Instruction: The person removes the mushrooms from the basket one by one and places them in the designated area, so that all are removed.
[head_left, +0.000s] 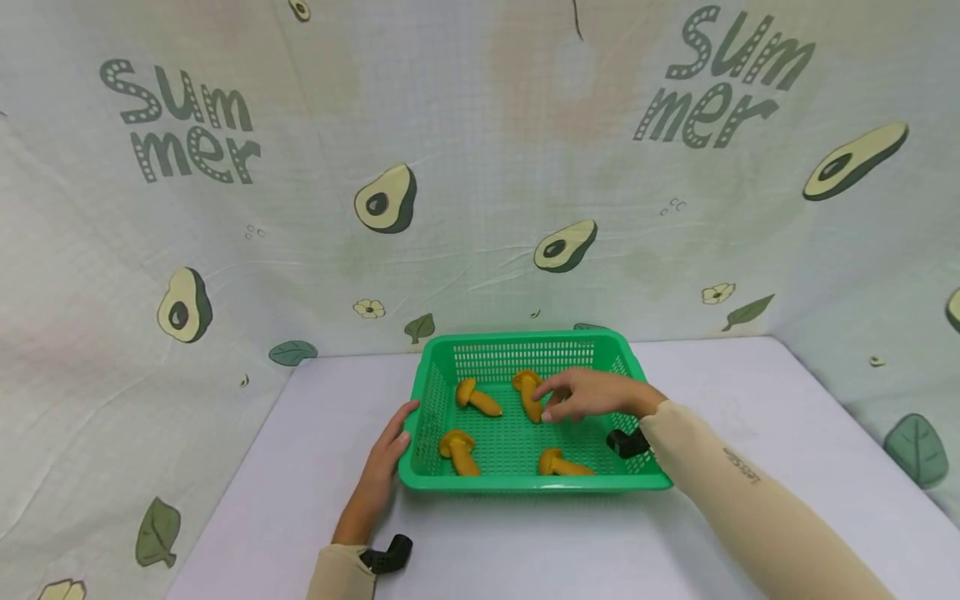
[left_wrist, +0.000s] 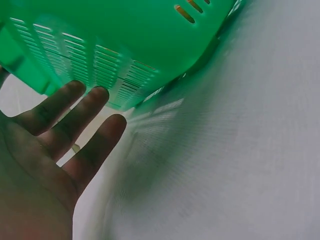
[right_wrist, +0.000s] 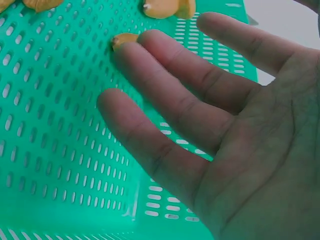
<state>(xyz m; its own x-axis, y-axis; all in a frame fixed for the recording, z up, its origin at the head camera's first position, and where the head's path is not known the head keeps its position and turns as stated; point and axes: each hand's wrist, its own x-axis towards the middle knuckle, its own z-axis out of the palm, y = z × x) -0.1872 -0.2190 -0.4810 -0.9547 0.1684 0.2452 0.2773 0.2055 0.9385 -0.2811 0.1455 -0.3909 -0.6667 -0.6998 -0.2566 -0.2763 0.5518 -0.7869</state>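
A green plastic basket (head_left: 525, 482) with slotted walls sits on the table and holds several orange-brown mushrooms. My right hand (head_left: 592, 393) is inside it, fingers loosely extended, beside the mushroom at the back middle (head_left: 529, 402); whether they touch I cannot tell. No object shows in that hand (right_wrist: 240, 135) in the right wrist view. The other mushrooms lie at back left (head_left: 477, 398), front left (head_left: 459, 452) and front right (head_left: 564, 463). Along the basket's left side rests my left hand (head_left: 386, 454), its fingers (left_wrist: 95, 150) straight in the left wrist view, close to the wall.
The white table (head_left: 517, 550) spreads around the basket on both sides and in front. Behind it hangs a pale cloth (head_left: 465, 275) printed with avocados and leaves. A black wrist device (head_left: 388, 554) is on the left wrist, another (head_left: 627, 442) on the right.
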